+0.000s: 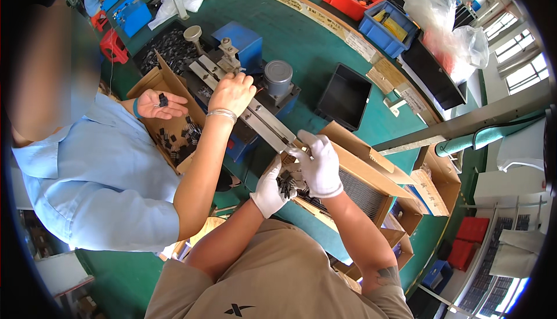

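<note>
My left hand [270, 190], in a white glove, is closed around a bunch of small black parts with metal pins [286, 184]. Beside it my right hand [318, 165], also gloved, has its thumb and fingers bent together at the lower end of a long metal rail [264, 123]. What those fingers pinch, if anything, is too small to make out. The rail belongs to a bench machine with a grey round motor [278, 77]. Just to the right stands an open cardboard box [371, 171] with rows of dark parts inside.
At left a co-worker in a blue shirt [104, 185] reaches one hand [232, 94] onto the rail and holds black parts in the other palm [163, 104]. Their cardboard box [152, 81] holds loose parts. A black tray [344, 96] and blue bin [387, 29] lie farther right.
</note>
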{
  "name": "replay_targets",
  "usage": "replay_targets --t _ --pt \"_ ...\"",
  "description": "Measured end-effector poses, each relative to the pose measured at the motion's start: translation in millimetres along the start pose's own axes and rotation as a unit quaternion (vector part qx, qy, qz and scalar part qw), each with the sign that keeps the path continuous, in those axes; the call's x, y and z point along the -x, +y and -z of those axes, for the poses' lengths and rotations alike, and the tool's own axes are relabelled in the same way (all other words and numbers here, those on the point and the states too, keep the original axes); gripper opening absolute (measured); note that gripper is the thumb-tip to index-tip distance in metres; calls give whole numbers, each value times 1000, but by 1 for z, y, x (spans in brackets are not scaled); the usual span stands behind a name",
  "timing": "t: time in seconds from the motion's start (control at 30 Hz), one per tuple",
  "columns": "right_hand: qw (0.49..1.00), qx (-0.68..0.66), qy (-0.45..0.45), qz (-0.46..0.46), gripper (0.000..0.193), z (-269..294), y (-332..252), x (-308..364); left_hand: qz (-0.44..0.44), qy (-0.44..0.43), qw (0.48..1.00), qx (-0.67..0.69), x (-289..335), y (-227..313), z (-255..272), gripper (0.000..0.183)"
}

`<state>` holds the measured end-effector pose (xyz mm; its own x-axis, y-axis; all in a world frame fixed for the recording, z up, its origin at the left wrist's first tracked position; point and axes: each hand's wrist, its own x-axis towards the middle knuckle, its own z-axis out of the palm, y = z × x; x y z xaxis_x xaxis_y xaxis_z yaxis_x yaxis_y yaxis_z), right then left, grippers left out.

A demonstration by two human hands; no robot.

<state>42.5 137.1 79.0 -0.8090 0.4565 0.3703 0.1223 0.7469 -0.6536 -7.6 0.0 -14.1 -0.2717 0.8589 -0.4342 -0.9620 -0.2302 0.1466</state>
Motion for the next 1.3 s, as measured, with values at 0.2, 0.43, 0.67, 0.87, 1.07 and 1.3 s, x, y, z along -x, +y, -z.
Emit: replay_targets --t 0.2,0.43,0.67,0.87,1.07,1.3 --pt "983 54 -175 28 19 15 3 26 0 51 999 -2 -7 -8 -14 37" --pt "975 -105 -160 -109 19 21 31 30 47 8 992 -121 5 -1 -27 34" --pt "954 -152 -188 -178 13 32 -3 15 17 -41 995 -85 1 -4 -9 30" --pt "996 12 10 87 24 5 19 11 39 -38 998 1 3 1 -11 31" --pt "995 9 3 102 25 -10 23 10 9 24 1000 1 3 -1 -7 31" --pt "994 54 -28 90 24 -13 16 -1 -26 35 998 -33 5 -3 -9 36"
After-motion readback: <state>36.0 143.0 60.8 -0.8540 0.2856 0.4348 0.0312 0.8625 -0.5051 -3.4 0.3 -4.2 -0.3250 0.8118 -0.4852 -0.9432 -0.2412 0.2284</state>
